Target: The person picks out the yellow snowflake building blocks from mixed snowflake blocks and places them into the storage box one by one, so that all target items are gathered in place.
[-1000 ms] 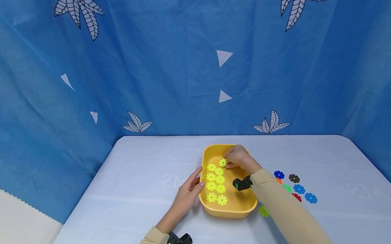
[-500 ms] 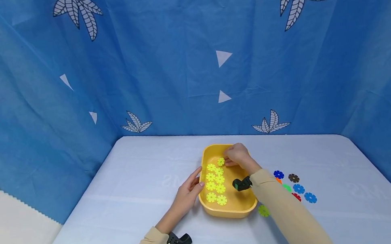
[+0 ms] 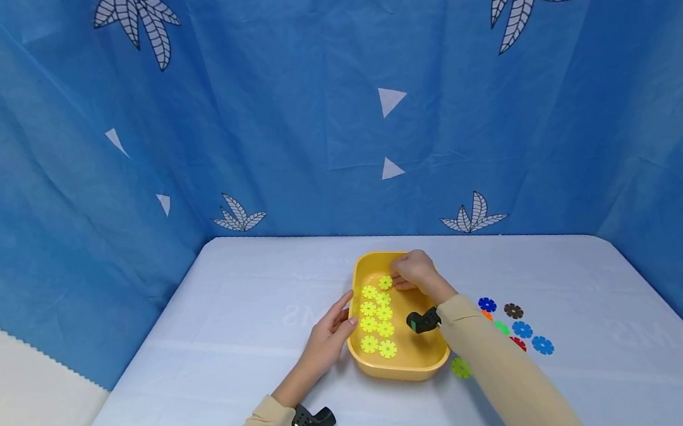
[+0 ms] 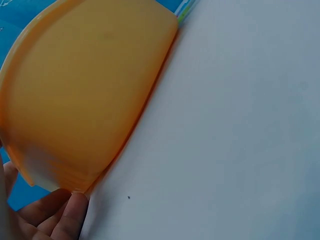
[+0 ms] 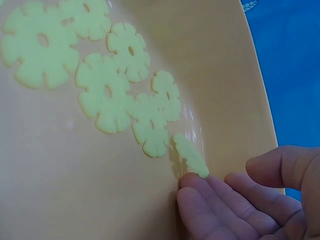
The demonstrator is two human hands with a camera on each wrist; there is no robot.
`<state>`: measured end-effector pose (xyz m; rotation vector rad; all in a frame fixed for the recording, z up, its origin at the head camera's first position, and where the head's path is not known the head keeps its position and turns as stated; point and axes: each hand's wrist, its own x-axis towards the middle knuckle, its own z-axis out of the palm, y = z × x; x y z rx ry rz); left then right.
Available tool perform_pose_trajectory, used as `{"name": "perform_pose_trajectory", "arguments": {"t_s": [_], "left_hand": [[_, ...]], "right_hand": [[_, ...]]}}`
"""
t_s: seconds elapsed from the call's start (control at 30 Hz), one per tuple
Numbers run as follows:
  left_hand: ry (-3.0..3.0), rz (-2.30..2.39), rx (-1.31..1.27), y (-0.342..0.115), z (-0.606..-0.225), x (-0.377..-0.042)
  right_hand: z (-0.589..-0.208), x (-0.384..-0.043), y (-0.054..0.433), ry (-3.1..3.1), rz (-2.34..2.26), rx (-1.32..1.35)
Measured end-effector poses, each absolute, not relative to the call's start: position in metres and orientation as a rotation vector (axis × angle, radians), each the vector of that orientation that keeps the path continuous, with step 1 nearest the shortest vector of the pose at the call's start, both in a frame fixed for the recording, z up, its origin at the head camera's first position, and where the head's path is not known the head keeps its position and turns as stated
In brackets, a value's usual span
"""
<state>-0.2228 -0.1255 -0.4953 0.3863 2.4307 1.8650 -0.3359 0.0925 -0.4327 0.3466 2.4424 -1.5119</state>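
Observation:
A yellow plastic basin [image 3: 419, 353] stands on the table, with several yellow notched discs [image 3: 385, 328] lying in two rough rows on its floor. Against the basin's left side rests my left hand [image 3: 325, 339], its fingertips touching the outer wall near the rim. Inside the far right part, my right hand [image 3: 415, 271] is low, beside the farthest disc [image 3: 385, 282]. The right wrist view shows this disc [image 5: 190, 155] tilted near the basin wall. My fingertips [image 5: 192, 185] lie at its lower end, while the thumb is held apart from it.
To the basin's right lie several loose notched discs: blue [image 3: 542, 345], brown [image 3: 513, 310], red, green and orange, partly behind the right sleeve [image 3: 501, 364]. A yellow-green disc [image 3: 461, 368] lies near the basin's front right corner. Blue curtain [image 3: 328, 101] hangs behind the white table [image 3: 250, 302].
The farthest disc has shifted slightly left, and my right fingers have drawn a little away from it. My left hand and the basin have stayed in place.

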Motion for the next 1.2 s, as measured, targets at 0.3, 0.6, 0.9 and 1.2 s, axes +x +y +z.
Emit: {"name": "perform_pose_trajectory", "arguments": {"t_s": [0.3, 0.6, 0.9, 1.2], "left_hand": [[2.438, 1.867, 0.391, -0.1254, -0.4953, -0.2227], [2.437, 1.864, 0.391, -0.1258, -0.4961, -0.2226], [2.427, 1.87, 0.4, -0.1256, -0.4964, -0.2233], [2.429, 1.868, 0.39, -0.125, -0.4948, -0.2225]], "right_hand": [[-0.4335, -0.3363, 0.0926, 2.448, -1.494, 0.315], [-0.4342, -0.3352, 0.094, 2.434, -1.517, 0.277], [-0.4344, -0.3361, 0.0936, 2.432, -1.532, 0.281], [-0.433, -0.3337, 0.0927, 2.436, -1.531, 0.284]]}}
